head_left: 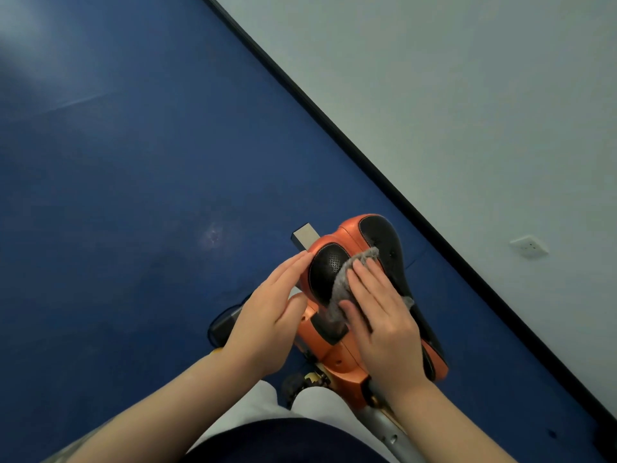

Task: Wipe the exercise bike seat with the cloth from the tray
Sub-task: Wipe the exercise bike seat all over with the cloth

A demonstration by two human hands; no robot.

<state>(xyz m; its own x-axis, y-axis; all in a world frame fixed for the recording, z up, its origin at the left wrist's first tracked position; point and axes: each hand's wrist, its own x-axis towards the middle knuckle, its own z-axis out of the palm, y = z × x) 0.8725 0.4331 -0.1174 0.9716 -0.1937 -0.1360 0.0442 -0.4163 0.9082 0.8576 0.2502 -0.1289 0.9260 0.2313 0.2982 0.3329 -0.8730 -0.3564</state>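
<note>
Head view, seat (329, 274): orange and black, the landmark here.
Cloth (344, 282): grey, spread across the seat's middle, under the right hand.
Right hand (380, 315): flat, fingers straight, pressing the cloth down, likely for wiping pressure.
Left hand (270, 309): released, fingers straight against the seat's left edge, seemingly steadying it.
Tray: not in view.

Blue floor (133, 195) — bike (337, 359) on it

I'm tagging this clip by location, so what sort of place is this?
Probably a gym or home workout room: an exercise bike seat stands on a smooth blue floor, beside a plain pale wall with a socket.
</note>
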